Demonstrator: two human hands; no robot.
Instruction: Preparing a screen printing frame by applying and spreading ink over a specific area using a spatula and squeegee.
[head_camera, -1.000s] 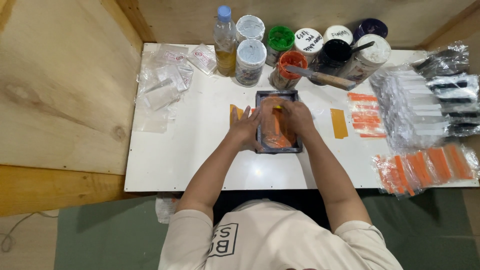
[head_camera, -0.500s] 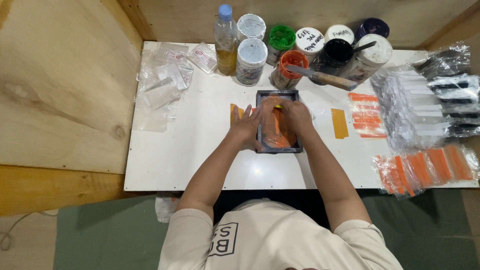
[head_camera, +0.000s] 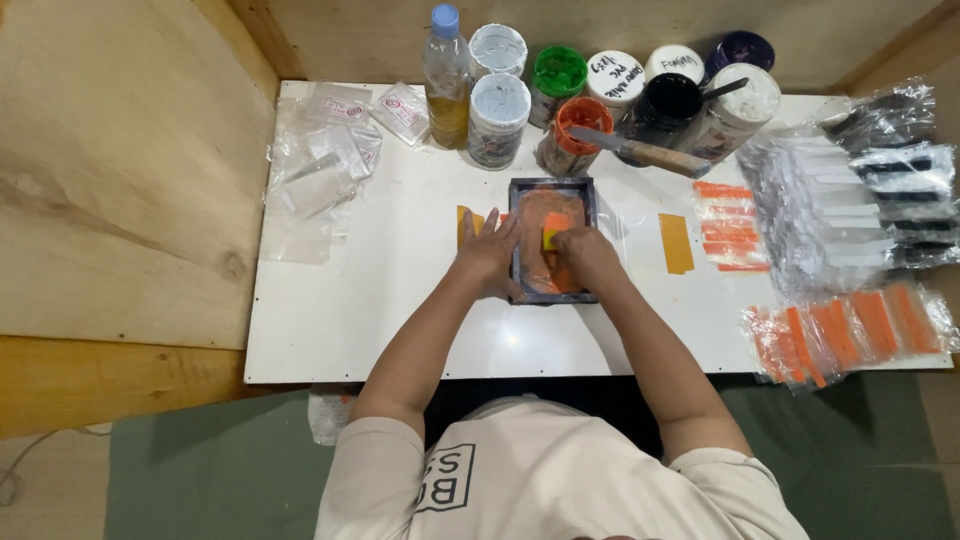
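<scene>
White table (head_camera: 400, 300), wooden walls. Left hand (head_camera: 490, 255) flat, fingers spread, steadying small printing frame (head_camera: 552, 240) at centre. Right hand (head_camera: 585, 255) closed around orange squeegee block (head_camera: 553, 232) inside it. Risk: frame slipping under uneven pressure, smearing ink.

Jars (head_camera: 560, 90) behind frame (head_camera: 552, 188); packets (head_camera: 850, 330) right

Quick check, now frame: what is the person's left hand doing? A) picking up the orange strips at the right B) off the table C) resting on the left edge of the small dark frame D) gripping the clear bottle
C: the left hand lies flat on the white table against the left edge of the small dark frame, while the right hand presses a small orange and yellow block inside it.
</scene>
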